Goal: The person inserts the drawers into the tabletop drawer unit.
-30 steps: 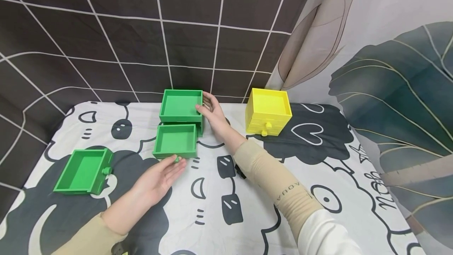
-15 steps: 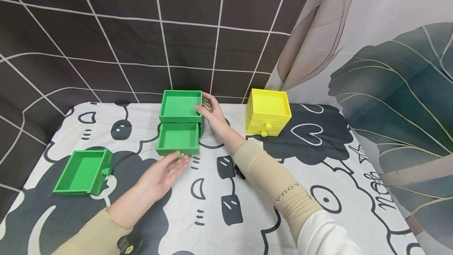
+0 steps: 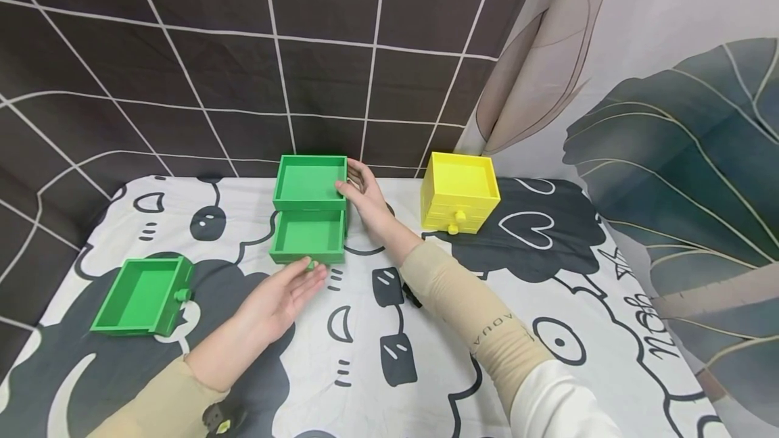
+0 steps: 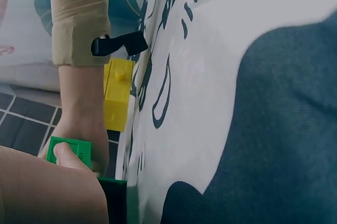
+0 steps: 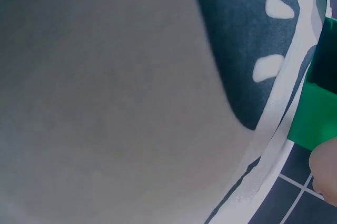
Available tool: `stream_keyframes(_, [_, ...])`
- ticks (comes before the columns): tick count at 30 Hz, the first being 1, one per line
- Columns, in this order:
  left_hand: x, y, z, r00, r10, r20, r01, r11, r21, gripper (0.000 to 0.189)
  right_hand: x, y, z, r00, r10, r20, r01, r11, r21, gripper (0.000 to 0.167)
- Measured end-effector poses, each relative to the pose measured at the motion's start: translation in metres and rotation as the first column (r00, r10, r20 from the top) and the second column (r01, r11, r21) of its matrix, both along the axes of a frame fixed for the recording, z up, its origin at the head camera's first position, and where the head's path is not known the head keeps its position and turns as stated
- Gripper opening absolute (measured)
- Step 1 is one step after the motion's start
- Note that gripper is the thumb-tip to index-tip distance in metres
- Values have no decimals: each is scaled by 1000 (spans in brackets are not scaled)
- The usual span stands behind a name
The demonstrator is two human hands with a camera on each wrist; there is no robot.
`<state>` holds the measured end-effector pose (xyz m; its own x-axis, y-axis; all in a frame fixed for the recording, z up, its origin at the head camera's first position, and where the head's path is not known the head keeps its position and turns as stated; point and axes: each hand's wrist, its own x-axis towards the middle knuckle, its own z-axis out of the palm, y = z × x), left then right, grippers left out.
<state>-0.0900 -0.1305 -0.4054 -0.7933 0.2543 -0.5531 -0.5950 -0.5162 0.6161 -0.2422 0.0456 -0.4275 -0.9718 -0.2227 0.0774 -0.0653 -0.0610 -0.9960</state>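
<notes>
Fingers of the left hand (image 3: 274,304) pinch the round knob (image 3: 312,265) on the front of a green drawer (image 3: 309,234), the thumb near its rim and the other fingers fairly straight just below. This drawer stands part-way out of a green cabinet (image 3: 310,181), its back end beneath the cabinet's upper section and its front toward the person. The right hand (image 3: 367,198) holds the cabinet at its right side, the thumb on the top rim and the other fingers reaching along the side, their tips hidden behind it. The right wrist view catches only a fingertip (image 5: 325,168) against the green wall.

Well apart, to the left, a second green drawer (image 3: 143,296) lies upright on the black-and-white printed cloth (image 3: 359,370), its knob pointing right. To the right of the cabinet, beyond the right hand, stands a yellow cabinet (image 3: 460,191) with a shallow recess on top and two knobs on its front. Dark fabric (image 3: 328,80) with white grid lines hangs behind both cabinets. At the far right is a pale curtain (image 3: 657,12) with a large leaf print.
</notes>
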Motion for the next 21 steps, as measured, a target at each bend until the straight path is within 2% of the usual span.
stream_keyframes(8, [-2, -1, 4, 1000, 3, 11, -3, 1000, -15, 9, 0, -1, 0, 1000, 5, 17, -5, 1000, -6, 66])
stream_keyframes(21, [-3, -6, 3, 1000, 4, 11, -4, 1000, -9, 10, 1, 0, 2, 1000, 10, 27, -10, 1000, -1, 66])
